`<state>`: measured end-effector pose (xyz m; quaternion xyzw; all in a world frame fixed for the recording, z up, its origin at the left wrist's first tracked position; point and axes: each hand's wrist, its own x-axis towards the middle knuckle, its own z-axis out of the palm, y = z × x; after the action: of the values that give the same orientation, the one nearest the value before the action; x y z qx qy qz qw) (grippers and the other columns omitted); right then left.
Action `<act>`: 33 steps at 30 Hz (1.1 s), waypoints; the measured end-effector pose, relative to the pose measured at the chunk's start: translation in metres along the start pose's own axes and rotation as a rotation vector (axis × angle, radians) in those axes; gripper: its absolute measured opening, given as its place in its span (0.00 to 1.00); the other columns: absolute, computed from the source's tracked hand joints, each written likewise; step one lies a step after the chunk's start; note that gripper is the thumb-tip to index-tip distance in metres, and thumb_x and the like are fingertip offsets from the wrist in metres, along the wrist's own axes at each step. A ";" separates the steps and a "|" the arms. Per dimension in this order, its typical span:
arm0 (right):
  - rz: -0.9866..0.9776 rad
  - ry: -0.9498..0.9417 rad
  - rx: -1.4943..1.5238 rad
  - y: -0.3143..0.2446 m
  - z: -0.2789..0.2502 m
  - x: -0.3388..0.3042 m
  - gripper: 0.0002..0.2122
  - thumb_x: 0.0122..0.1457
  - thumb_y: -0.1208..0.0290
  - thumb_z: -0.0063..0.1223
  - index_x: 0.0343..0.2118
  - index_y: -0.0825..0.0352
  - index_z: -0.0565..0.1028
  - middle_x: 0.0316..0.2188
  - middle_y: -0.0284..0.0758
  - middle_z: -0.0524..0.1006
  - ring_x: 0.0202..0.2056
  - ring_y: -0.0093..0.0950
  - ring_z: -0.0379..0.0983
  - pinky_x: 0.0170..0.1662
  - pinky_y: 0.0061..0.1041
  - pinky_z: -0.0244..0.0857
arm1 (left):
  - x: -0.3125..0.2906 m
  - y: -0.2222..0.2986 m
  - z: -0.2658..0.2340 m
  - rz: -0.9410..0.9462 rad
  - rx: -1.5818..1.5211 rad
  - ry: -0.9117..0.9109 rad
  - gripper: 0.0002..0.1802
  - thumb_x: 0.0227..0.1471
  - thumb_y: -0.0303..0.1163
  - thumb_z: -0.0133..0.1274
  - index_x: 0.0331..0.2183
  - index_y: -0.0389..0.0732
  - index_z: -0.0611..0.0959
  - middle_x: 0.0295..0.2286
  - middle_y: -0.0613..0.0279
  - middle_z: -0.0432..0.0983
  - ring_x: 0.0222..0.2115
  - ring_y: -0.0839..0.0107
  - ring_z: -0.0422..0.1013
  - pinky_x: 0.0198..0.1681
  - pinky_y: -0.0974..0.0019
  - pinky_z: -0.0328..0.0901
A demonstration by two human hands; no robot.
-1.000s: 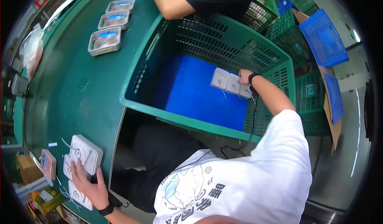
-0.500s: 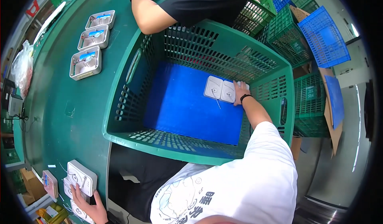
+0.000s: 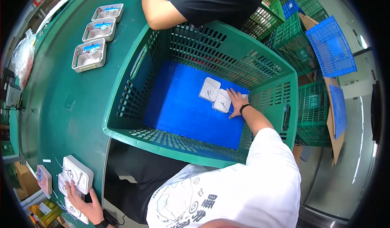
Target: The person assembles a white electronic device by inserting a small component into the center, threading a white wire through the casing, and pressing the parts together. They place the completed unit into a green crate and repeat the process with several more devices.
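Note:
Inside the large green crate, my right hand rests with fingers spread on white square casings on the blue bottom sheet. One casing is beside its fingertips, and another casing lies just beyond to the left. A third is mostly hidden under the hand. At the table's near left, my left hand lies with fingers stretched against a stack of similar white casings. Its fingers touch the top casing; a lower casing shows beside the hand.
Three open grey casings with blue parts stand in a row on the green table. A reddish casing lies at the left edge. Across the crate is a co-worker's arm. Stacked green crates stand at the right.
The casings in the crate have shifted left and nearer, and the second now sits nearer than the first, out of line. My right hand moved with them. My left hand stays at the stack.

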<state>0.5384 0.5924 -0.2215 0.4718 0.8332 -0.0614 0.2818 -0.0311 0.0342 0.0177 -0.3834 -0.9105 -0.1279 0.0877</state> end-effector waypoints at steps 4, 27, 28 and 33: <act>-0.008 -0.093 0.061 0.006 -0.011 -0.007 0.82 0.27 0.41 0.89 0.83 0.51 0.37 0.83 0.47 0.44 0.77 0.52 0.53 0.69 0.76 0.57 | -0.002 -0.001 -0.001 0.014 0.013 0.007 0.39 0.57 0.29 0.64 0.69 0.42 0.75 0.73 0.45 0.64 0.72 0.42 0.60 0.76 0.41 0.53; 0.176 -0.026 0.306 -0.047 -0.010 -0.027 0.85 0.27 0.35 0.88 0.83 0.53 0.33 0.84 0.48 0.35 0.81 0.58 0.40 0.73 0.72 0.54 | -0.002 -0.001 0.008 0.006 0.081 0.043 0.40 0.58 0.33 0.65 0.70 0.43 0.75 0.72 0.47 0.65 0.71 0.42 0.61 0.76 0.41 0.53; 0.152 -0.006 0.268 -0.054 -0.011 -0.029 0.84 0.28 0.35 0.88 0.83 0.53 0.34 0.84 0.46 0.34 0.81 0.57 0.39 0.72 0.74 0.55 | -0.005 -0.002 0.002 0.001 0.095 0.055 0.40 0.58 0.33 0.65 0.70 0.43 0.75 0.72 0.47 0.65 0.71 0.42 0.61 0.76 0.41 0.53; 0.113 0.034 0.179 -0.046 0.000 -0.028 0.80 0.34 0.36 0.86 0.84 0.50 0.35 0.85 0.41 0.34 0.81 0.57 0.41 0.69 0.75 0.58 | -0.001 0.002 0.008 0.004 0.061 0.045 0.41 0.56 0.34 0.66 0.69 0.43 0.75 0.72 0.47 0.66 0.71 0.41 0.61 0.75 0.40 0.52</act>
<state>0.5117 0.5462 -0.2143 0.5424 0.8011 -0.1115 0.2271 -0.0293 0.0371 0.0100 -0.3792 -0.9111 -0.1083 0.1201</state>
